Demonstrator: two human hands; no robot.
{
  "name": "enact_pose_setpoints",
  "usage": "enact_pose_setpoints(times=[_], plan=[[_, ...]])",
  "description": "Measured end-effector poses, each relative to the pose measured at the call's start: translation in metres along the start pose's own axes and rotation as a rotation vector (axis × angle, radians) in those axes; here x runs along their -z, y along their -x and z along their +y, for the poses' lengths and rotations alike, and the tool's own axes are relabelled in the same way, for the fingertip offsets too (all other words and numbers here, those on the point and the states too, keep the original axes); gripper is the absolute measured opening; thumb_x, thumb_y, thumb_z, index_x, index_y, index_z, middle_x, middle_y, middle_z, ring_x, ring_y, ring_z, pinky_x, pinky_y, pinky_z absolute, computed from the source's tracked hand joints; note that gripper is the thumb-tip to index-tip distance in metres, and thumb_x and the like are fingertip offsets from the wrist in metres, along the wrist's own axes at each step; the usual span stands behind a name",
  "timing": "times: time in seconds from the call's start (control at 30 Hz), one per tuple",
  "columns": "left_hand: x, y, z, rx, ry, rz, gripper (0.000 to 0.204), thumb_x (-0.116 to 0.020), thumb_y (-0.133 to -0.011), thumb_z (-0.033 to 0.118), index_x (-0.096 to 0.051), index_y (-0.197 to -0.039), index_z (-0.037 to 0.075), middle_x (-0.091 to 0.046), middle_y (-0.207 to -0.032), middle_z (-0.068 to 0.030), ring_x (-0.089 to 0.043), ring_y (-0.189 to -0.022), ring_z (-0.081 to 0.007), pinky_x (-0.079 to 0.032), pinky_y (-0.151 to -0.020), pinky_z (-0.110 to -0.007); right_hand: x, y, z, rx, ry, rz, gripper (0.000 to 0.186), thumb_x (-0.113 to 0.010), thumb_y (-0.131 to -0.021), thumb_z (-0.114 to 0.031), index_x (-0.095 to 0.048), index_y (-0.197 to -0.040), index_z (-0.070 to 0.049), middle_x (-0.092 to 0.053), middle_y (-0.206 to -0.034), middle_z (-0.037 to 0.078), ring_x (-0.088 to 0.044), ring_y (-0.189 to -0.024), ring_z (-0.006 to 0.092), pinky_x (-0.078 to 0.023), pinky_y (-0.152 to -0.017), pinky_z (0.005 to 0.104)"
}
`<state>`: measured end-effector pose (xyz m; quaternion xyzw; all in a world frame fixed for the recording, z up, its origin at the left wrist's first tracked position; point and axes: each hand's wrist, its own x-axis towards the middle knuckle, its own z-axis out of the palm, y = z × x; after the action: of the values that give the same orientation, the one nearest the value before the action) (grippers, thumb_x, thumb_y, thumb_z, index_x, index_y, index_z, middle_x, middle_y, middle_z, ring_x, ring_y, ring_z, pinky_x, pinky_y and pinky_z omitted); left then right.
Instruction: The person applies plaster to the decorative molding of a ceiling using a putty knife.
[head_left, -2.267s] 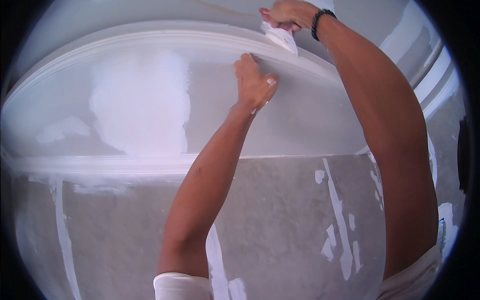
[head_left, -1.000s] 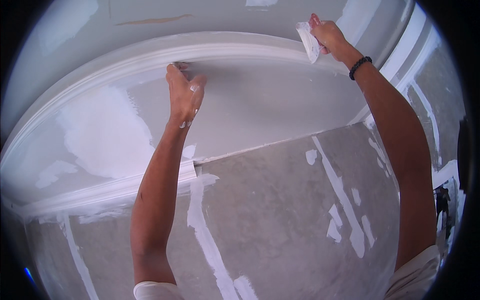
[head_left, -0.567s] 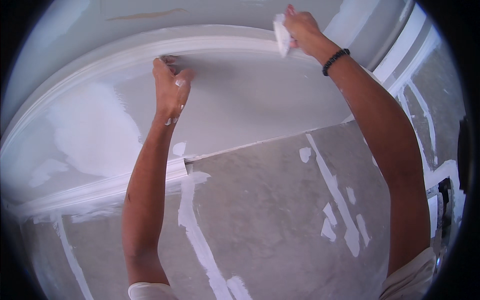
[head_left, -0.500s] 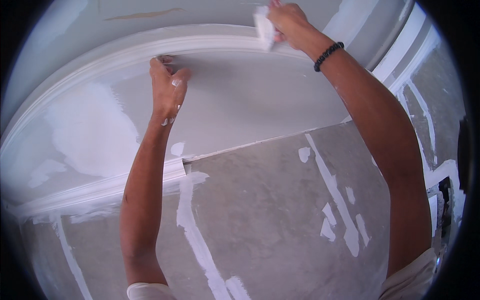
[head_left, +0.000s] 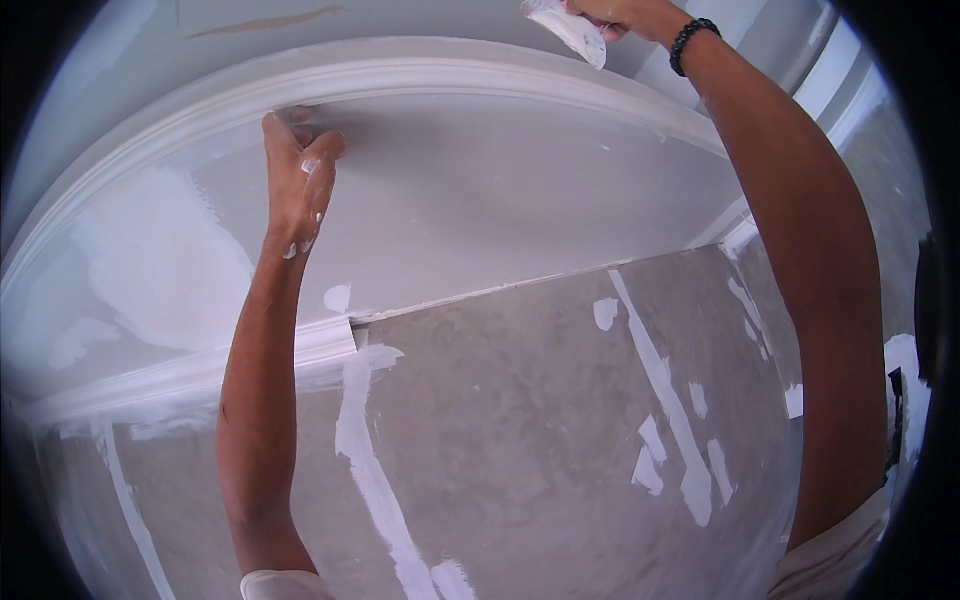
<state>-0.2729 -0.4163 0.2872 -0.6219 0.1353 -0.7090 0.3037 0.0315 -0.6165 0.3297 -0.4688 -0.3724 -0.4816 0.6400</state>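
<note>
Overhead, my left hand (head_left: 302,165) reaches up to the lower edge of a curved white crown moulding (head_left: 400,75). Its thumb stands apart from the fingers, which are partly hidden, and I see nothing held in it. White compound is smeared on the back of this hand and its wrist. My right hand (head_left: 618,14), cut off by the upper edge, grips a flat white piece (head_left: 568,32) coated with white compound; its exact kind is unclear. That piece is just beyond the moulding, apart from it. A black bead bracelet (head_left: 690,42) circles my right wrist.
A straight white moulding (head_left: 230,368) ends near the middle, where a rough seam (head_left: 500,292) carries on rightward. The grey wall (head_left: 500,420) has several white compound strips. A broad white patch (head_left: 155,260) covers part of the pale grey ceiling panel (head_left: 460,190).
My right hand has moved up and to the right with the white piece, away from the curved moulding. My left hand remains at the moulding, while the whole view has shifted a little.
</note>
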Motion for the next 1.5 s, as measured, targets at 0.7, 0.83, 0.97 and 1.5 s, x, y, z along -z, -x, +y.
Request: enact_pose_setpoints(times=[0.7,0.83,0.97,1.5], plan=[[0.009,-0.002,-0.025,-0.023,0.034,-0.002,0.064,-0.052,-0.076,0.047,-0.046,-0.113,-0.005,-0.048,-0.102,-0.0166,-0.048,-0.089,-0.0226,-0.042,-0.08,-0.038,-0.005,0.092,-0.004,0.139,-0.208,0.099,0.062,-0.04,-0.1,-0.043,-0.061,-0.091,0.014,-0.066,-0.084,0.025,-0.064,-0.073,0.0346,-0.05,-0.071,0.0431],[0.01,-0.006,-0.03,-0.114,-0.024,-0.011,0.065,-0.052,-0.075,0.046,-0.046,-0.113,-0.006,-0.048,-0.097,-0.0158,-0.047,-0.089,-0.0227,-0.041,-0.08,-0.038,-0.02,-0.005,0.051,0.037,0.05,0.153,0.058,-0.039,-0.1,-0.043,-0.063,-0.081,0.006,-0.064,-0.073,0.016,-0.062,-0.064,0.0297,-0.048,-0.064,0.042],[-0.008,-0.005,-0.026,-0.073,0.016,-0.009,0.065,-0.052,-0.074,0.043,-0.044,-0.116,-0.007,-0.048,-0.094,-0.0157,-0.048,-0.089,-0.0242,-0.042,-0.081,-0.039,-0.042,-0.054,0.085,0.011,0.108,0.083,0.022,-0.054,-0.087,-0.011,-0.064,-0.096,0.006,-0.062,-0.071,0.017,-0.062,-0.059,0.0266,-0.051,-0.054,0.0355],[0.003,-0.005,-0.016,-0.076,0.092,0.0,0.069,-0.052,-0.076,0.044,-0.041,-0.122,-0.007,-0.05,-0.104,-0.0221,-0.052,-0.095,-0.0275,-0.042,-0.085,-0.042,0.02,0.029,-0.086,0.251,-0.19,-0.452,0.021,-0.055,-0.085,-0.008,-0.048,-0.067,-0.015,-0.037,-0.054,-0.007,-0.028,-0.044,0.0063,-0.018,-0.04,0.0249]])
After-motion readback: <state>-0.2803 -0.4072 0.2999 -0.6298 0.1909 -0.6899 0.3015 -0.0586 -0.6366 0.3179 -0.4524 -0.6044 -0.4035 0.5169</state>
